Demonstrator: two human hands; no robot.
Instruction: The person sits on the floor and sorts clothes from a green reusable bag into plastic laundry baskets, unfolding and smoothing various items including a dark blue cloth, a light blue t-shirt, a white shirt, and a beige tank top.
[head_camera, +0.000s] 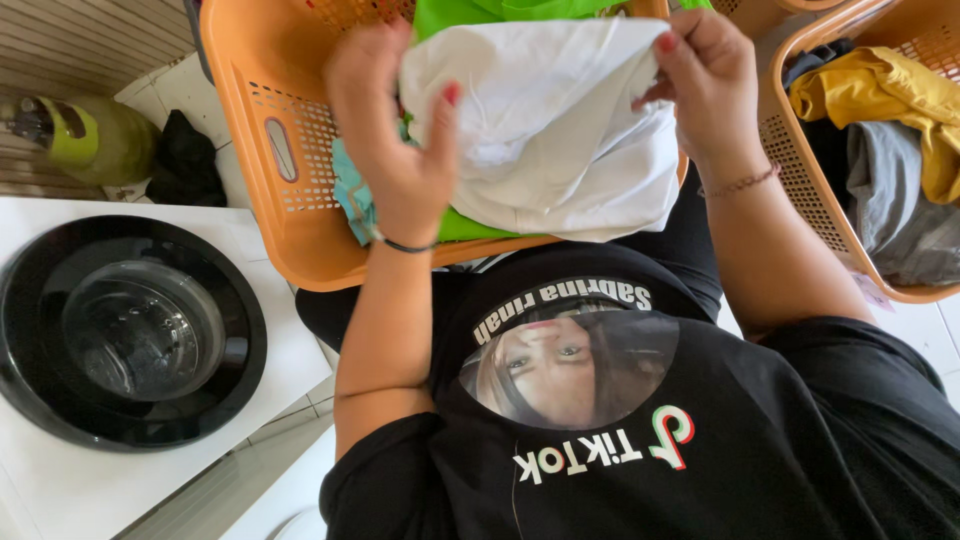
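Nearest the camera is the person's black printed T-shirt. From it both bare forearms reach forward and upward. The left hand, a dark band at its wrist, is closed on the left edge of a white crumpled cloth garment, thumb pressed on top. The right hand, with a beaded bracelet, pinches the garment's right upper corner. The garment hangs over an orange perforated plastic laundry basket holding green cloth. A second orange basket of clothes stands to the right; a white front-loading washing machine sits left.
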